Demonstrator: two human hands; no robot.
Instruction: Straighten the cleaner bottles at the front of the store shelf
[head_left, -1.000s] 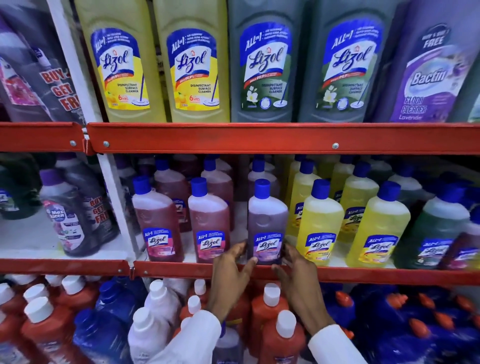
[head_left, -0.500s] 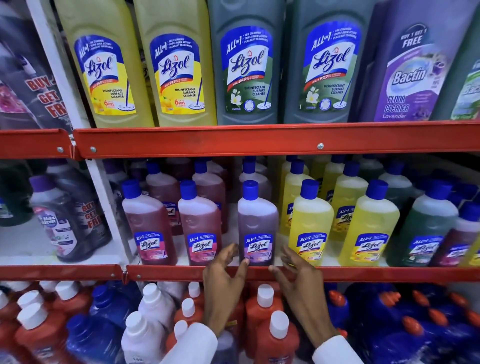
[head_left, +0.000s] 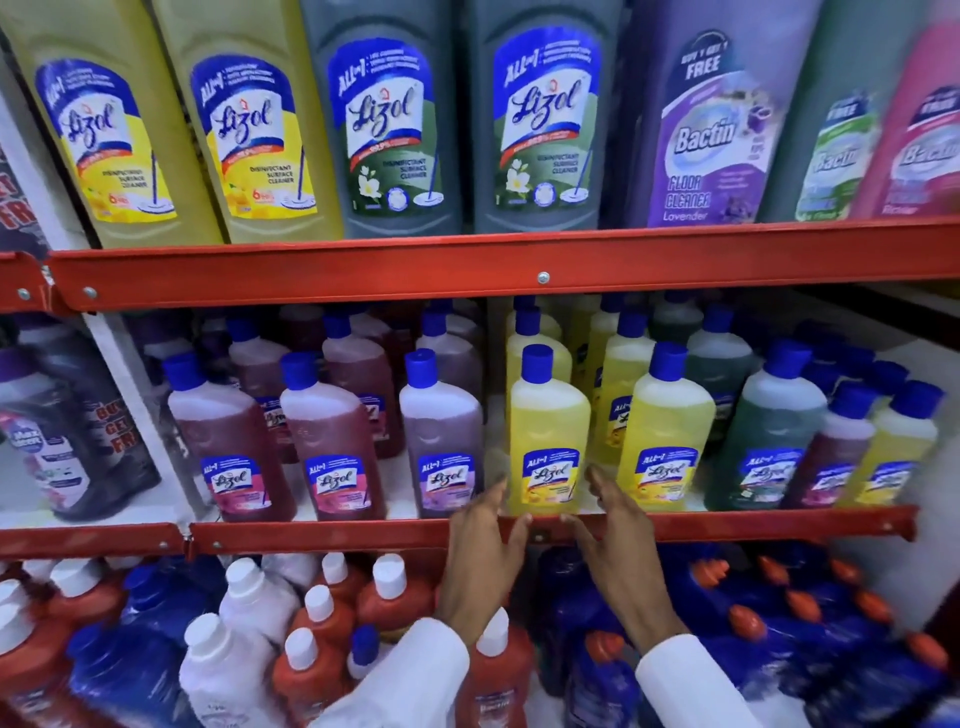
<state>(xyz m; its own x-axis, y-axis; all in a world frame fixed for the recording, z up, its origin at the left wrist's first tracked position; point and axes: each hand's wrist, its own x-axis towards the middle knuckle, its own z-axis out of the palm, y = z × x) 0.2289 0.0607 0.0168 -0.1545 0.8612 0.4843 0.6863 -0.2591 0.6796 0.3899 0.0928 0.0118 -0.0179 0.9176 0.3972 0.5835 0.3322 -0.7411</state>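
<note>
Middle shelf, front row, item under my hands: yellow bottle, blue cap, label facing out, standing upright at the front lip, just behind the red shelf rail.

Left hand: fingers spread and loosely curved, holding nothing. Fingertips sit at the bottle's lower left corner; whether they touch the plastic I cannot tell.

Right hand: likewise open, fingers splayed, empty. Tips lie at the bottle's lower right edge, in the gap before the second yellow bottle.

Relation that matters: the bottle stands directly ahead of and between my two hands, long axis vertical, base level with my fingertips. Both hands are about equally near, one to each flank, palms turned inward toward it. My judgement is that the move is a two-sided pinch at the base, then a small twist or slide to square the label with the rail.

Neighbours, left: purple bottle, then two red bottles, all upright, labels forward. The purple one is close to my left fingers, so I should close in without knocking it.

Neighbours, right: a green bottle and smaller ones beyond, blurred.

Row status, as I judge it: yellow section and everything right of it not yet dressed
</note>
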